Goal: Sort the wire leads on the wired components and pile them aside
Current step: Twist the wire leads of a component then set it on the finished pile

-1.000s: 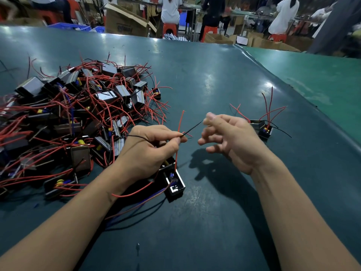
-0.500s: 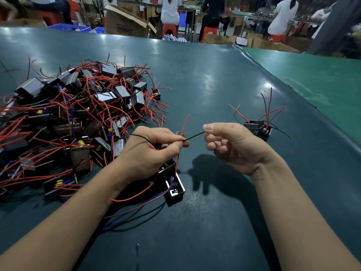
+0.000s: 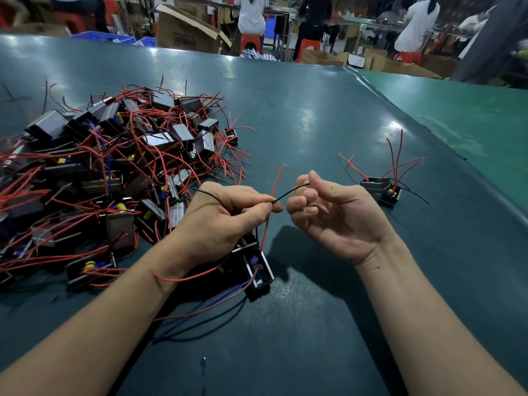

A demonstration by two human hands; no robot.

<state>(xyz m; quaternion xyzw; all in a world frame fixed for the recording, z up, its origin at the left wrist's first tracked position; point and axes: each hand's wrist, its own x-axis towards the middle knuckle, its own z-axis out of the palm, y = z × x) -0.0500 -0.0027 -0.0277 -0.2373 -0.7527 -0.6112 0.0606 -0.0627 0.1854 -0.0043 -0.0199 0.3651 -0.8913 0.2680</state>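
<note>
Head view: along the worktop's left edge sprawls the unsorted heap point(image 3: 108, 172). The left hand point(image 3: 225, 221) pinches a black lead point(image 3: 288, 192) above its component point(image 3: 257, 270); the right hand point(image 3: 337, 212) pinches the lead's tip. Two finished components point(image 3: 383, 190) sit right. Overpulling could snag the neighbouring red lead point(image 3: 275, 181).

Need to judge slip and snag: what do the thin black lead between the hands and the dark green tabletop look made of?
Thin black lead: looks like plastic-insulated wire, matte, bending in a smooth arc. Dark green tabletop: seemingly a rubbery or vinyl mat, semi-gloss, mirroring the overhead lights; cannot be sure which.
</note>
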